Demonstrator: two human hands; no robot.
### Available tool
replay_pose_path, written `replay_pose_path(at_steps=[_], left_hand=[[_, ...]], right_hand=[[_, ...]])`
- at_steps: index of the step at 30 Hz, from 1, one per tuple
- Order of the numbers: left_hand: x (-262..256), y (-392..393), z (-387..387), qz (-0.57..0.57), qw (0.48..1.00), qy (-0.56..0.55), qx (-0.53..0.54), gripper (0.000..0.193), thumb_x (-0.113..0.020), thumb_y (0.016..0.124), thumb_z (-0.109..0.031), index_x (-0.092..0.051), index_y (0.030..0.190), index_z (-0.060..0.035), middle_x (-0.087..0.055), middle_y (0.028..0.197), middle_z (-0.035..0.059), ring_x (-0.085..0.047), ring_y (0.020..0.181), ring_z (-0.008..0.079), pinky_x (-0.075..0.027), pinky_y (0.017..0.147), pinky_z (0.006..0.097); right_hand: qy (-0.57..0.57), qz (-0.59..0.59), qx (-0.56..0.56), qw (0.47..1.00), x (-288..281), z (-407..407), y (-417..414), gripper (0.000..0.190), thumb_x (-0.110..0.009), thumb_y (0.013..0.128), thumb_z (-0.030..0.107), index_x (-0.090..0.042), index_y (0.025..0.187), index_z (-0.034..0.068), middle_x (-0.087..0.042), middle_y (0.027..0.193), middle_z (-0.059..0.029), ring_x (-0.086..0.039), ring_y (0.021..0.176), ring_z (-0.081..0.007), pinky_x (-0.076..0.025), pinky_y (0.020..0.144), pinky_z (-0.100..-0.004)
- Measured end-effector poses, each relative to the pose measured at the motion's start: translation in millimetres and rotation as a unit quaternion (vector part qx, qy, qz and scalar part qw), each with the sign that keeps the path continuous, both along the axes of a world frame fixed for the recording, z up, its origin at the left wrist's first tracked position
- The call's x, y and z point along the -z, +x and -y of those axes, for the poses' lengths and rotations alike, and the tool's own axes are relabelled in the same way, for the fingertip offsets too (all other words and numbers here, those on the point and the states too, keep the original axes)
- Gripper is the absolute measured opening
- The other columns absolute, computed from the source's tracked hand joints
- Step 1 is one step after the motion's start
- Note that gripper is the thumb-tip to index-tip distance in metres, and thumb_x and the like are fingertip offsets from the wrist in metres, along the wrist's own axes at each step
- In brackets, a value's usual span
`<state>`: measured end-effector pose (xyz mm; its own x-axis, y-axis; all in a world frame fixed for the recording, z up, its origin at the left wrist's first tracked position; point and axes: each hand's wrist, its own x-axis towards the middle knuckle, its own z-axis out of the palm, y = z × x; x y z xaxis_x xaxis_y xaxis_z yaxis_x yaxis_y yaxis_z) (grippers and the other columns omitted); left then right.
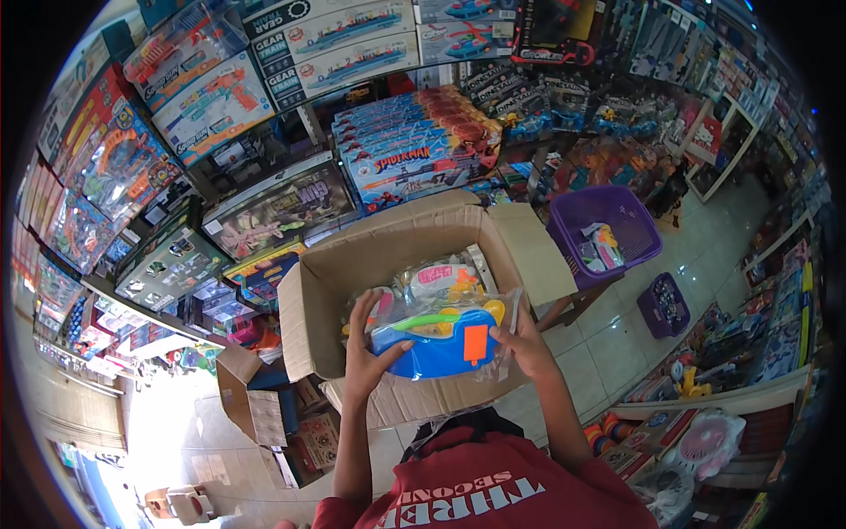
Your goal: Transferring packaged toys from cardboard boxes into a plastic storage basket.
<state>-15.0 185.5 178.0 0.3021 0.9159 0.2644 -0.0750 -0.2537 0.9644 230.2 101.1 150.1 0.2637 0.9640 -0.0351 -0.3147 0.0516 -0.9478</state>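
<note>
A blue plastic toy (436,350) with a green strip, an orange block and yellow parts lies in a clear plastic bag between my hands. My left hand (373,344) grips its left end, thumb on the front. On the right end, my right hand (519,337) holds the toy and the crumpled bag. Both hands are over the near side of an open cardboard box (390,228). Inside the box, beyond the held toy, a bagged white toy (439,279) with pink and yellow parts is visible. The toy and bag hide part of the box's contents.
A purple basket (605,198) with bagged items stands right of the box, and a smaller purple basket (663,305) is on the tiled floor. Boxed toy guns (423,155) fill shelves beyond. Another open carton (248,390) sits at lower left.
</note>
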Motion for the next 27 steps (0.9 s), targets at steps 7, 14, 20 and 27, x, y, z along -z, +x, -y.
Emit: replay_pose_path(at_steps=[7,14,20,27], left_hand=[[8,18,29,0.132,0.960,-0.242,0.047,0.069,-0.063,0.084,-0.026,-0.027,0.138,-0.0012,-0.039,0.134,0.0203,-0.043,0.121,0.0217,-0.037,0.099,0.0334],[19,75,39,0.107,0.934,-0.313,0.138,0.040,-0.051,0.092,-0.018,-0.044,0.125,0.0021,-0.054,0.115,0.0089,-0.050,0.101,0.0123,-0.041,0.085,0.0248],[31,152,54,0.097,0.951,-0.248,0.160,0.024,-0.051,0.092,-0.010,-0.050,0.115,-0.0013,-0.056,0.084,-0.0023,-0.047,0.072,0.0019,-0.036,0.061,0.0177],[37,264,82,0.036,0.980,-0.154,0.124,0.015,-0.051,0.094,-0.014,-0.051,0.104,-0.0040,-0.049,0.067,-0.0063,-0.036,0.059,-0.0007,-0.027,0.051,0.0174]], right_hand=[[-0.016,-0.040,0.013,0.999,-2,52,10,0.050,-0.072,0.077,0.022,-0.051,0.117,0.000,-0.060,0.103,-0.0041,-0.057,0.091,-0.0105,-0.046,0.079,-0.0255],[-0.038,-0.018,0.092,0.995,-1,101,49,0.051,-0.071,0.078,0.024,-0.050,0.117,-0.001,-0.059,0.103,-0.0051,-0.056,0.094,-0.0116,-0.045,0.082,-0.0265],[-0.076,-0.026,0.104,0.991,-3,142,107,0.053,-0.071,0.079,0.025,-0.049,0.120,-0.001,-0.059,0.103,-0.0046,-0.056,0.092,-0.0127,-0.044,0.084,-0.0267],[-0.087,-0.030,0.147,0.985,12,178,209,0.038,-0.055,0.091,0.029,-0.051,0.117,0.001,-0.058,0.100,-0.0024,-0.055,0.088,-0.0087,-0.046,0.076,-0.0250]])
